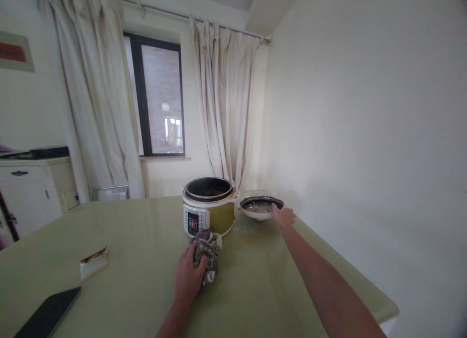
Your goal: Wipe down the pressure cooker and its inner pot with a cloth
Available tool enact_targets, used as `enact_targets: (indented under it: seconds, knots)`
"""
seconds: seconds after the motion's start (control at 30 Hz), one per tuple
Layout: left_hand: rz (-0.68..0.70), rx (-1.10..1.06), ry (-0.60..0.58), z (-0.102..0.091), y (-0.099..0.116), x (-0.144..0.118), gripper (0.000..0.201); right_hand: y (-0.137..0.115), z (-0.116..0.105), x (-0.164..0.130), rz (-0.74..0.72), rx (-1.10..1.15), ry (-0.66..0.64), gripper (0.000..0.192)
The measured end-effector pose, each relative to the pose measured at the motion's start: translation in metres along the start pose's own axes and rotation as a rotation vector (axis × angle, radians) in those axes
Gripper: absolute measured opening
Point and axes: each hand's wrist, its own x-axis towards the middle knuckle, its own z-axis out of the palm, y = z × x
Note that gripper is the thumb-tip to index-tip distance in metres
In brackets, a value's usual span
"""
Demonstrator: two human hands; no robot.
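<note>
Left hand (188, 275) closed on a crumpled cloth (207, 253), pressed to the table (127, 240) just before the open rice cooker (208, 206). Right hand (284, 215) stretched out, fingers on the rim of the upturned lid (260, 206) beside the pot; grip unclear. Best to steady the lid, wipe firmly. One cooker, one lid, one cloth, one dark tablet (47, 313), one small packet (94, 262).

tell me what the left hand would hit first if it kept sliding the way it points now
Probably the cooker: the left hand, gripping the cloth on the table, points up-table at its base, with the cloth leading. Depth is hard to judge.
</note>
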Motion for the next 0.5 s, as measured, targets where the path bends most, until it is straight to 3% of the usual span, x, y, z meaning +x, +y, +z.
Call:
enact_targets:
  seconds: [0.07, 0.13, 0.23, 0.3, 0.4, 0.5]
  knots:
    - [-0.003, 0.006, 0.002, 0.001, 0.000, 0.000, 0.055, -0.019, -0.010, -0.011, -0.181, -0.031, 0.059, 0.083]
    - [0.011, 0.003, -0.003, 0.000, 0.001, 0.000, 0.055, -0.049, -0.016, -0.031, -0.579, -0.060, 0.068, 0.072]
    - [0.026, -0.013, -0.006, -0.001, 0.001, -0.001, 0.056, -0.108, -0.013, -0.074, -1.131, -0.080, -0.115, 0.063]
    - [0.021, -0.027, 0.008, -0.002, 0.000, -0.002, 0.056, -0.147, -0.007, -0.105, -1.362, -0.137, -0.268, 0.062]
    - [0.027, -0.053, 0.025, -0.002, -0.001, -0.002, 0.057, -0.189, 0.003, -0.139, -1.359, -0.382, -0.533, 0.062]
    - [0.023, -0.062, 0.021, -0.003, -0.001, -0.002, 0.056, -0.209, 0.009, -0.153, -1.241, -0.517, -0.639, 0.059]
